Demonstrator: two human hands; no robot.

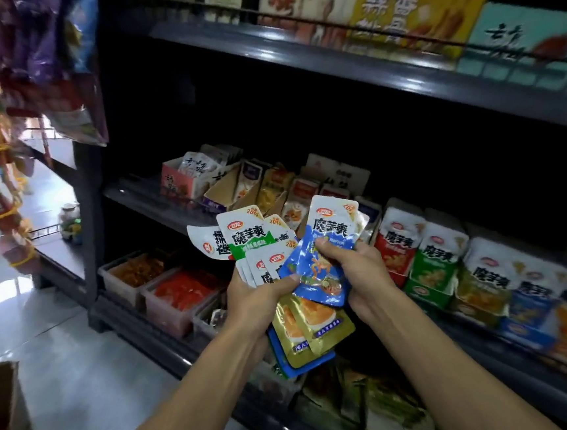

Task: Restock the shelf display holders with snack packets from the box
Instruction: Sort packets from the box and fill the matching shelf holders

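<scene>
My left hand [258, 299] grips a fanned bunch of snack packets [243, 242], white with green and blue bands, and gold ones [311, 329] hang below it. My right hand [355, 270] pinches a blue-and-white packet [327, 255] at the front of the bunch. Both hands are held in front of the middle shelf. To the right, cardboard display holders [431, 270] stand on the shelf with the same kind of packets in red, green, gold and blue. A brown cardboard box [4, 404] sits on the floor at the lower left.
More holders with other snacks [196, 178] stand further back on the dark metal shelf [143, 199]. Clear tubs of red and orange snacks [175, 292] fill the bottom shelf. Large boxes [411, 8] line the top shelf. Bagged goods [46, 64] hang at the left above a glossy tiled floor [56, 337].
</scene>
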